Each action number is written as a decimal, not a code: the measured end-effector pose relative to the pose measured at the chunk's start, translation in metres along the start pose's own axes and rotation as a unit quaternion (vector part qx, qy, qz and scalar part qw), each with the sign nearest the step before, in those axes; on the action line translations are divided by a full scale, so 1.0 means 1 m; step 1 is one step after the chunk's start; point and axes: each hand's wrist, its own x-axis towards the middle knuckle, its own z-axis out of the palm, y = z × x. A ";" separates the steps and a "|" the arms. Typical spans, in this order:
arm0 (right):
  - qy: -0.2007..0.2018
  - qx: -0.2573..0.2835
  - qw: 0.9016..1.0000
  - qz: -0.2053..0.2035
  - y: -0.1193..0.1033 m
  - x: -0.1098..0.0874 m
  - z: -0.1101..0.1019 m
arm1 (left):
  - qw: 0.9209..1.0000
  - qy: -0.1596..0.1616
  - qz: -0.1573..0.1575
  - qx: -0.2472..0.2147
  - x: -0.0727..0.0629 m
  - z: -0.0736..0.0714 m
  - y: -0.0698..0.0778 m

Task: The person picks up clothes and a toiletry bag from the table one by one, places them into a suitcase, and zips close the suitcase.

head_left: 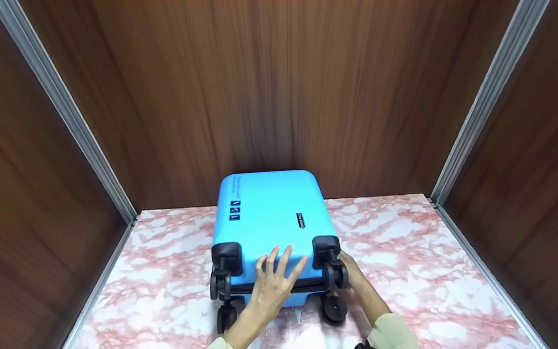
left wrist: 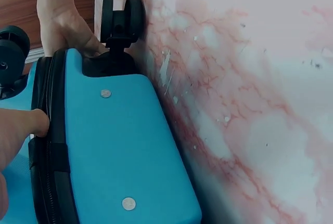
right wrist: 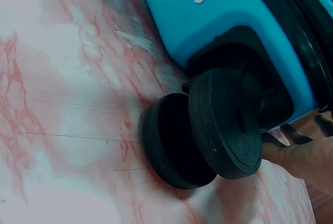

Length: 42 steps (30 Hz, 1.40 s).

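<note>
A blue hard-shell suitcase (head_left: 269, 203) lies on the marbled surface, its wheeled end toward me. My left hand (head_left: 271, 288) rests on the near end of its upper face with fingers spread; in the left wrist view a digit touches the black zipper band (left wrist: 49, 156). My right hand (head_left: 351, 271) is at the case's right side, partly hidden behind a black caster wheel (head_left: 334, 276). In the right wrist view the right fingers (right wrist: 291, 154) reach along the side beside a large double wheel (right wrist: 223, 125).
The pink-and-white marbled surface (head_left: 395, 242) extends around the case. A wood-grain panel (head_left: 269, 97) stands close behind it, with similar panels at left and right joined by metal corner strips (head_left: 487, 102). More casters (head_left: 225, 315) stick out at the near end.
</note>
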 end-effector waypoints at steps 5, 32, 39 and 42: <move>0.002 0.043 0.999 0.016 -0.003 -0.007 0.001 | 0.997 -0.027 0.012 -0.068 -0.006 -0.010 -0.006; -0.045 -0.137 0.982 -0.126 -0.004 -0.051 -0.003 | 0.807 -0.104 -0.424 -0.397 -0.121 -0.026 -0.092; 0.005 -0.193 0.965 -0.179 -0.001 -0.056 0.003 | 0.810 -0.130 -0.428 -0.379 -0.111 -0.020 -0.095; 0.028 -0.220 0.953 -0.205 0.000 -0.056 0.005 | 0.817 -0.107 -0.428 -0.371 -0.111 -0.019 -0.094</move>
